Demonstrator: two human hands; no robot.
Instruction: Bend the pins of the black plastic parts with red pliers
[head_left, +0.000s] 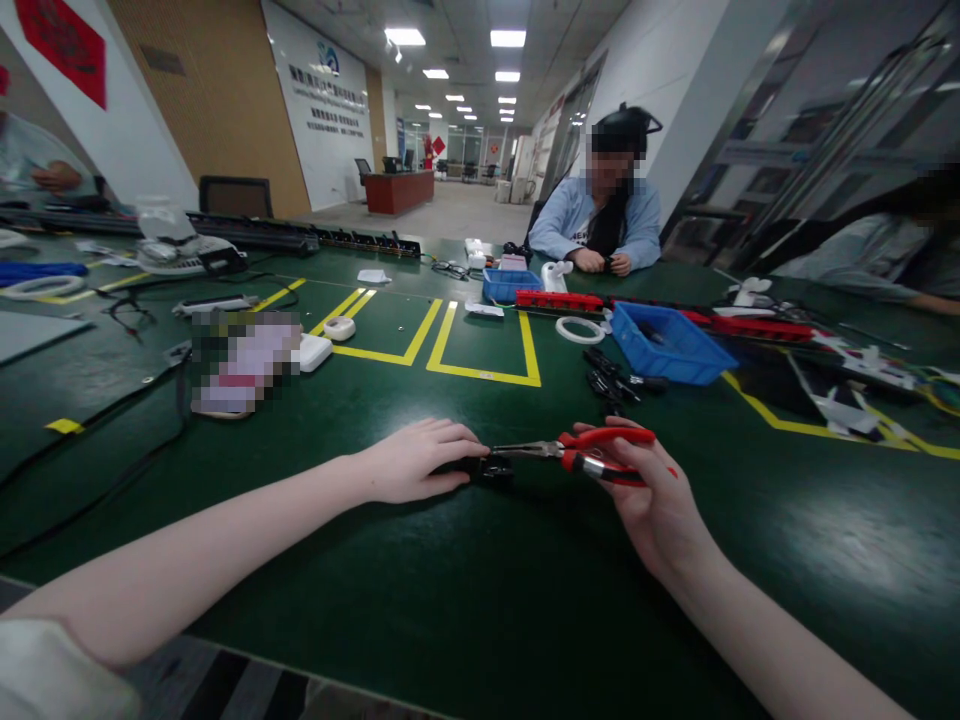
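Observation:
My left hand (424, 460) is closed around a small black part (495, 468) on the green table, its fingers covering much of it. What kind of part this is I cannot make out. My right hand (649, 490) grips red-handled needle-nose pliers (592, 455) with a black and silver section near the handles. Their long thin jaws point left, and the tips are at the upper edge of the black part. Whether the tips clamp it is too small to tell.
Black cable pieces (611, 380) lie beyond the pliers, beside a blue bin (667, 345). Yellow tape outlines (484, 375) mark the green table (450, 620). A phone (251, 365) and white case (311, 352) lie at left. A person (600, 210) sits across the table.

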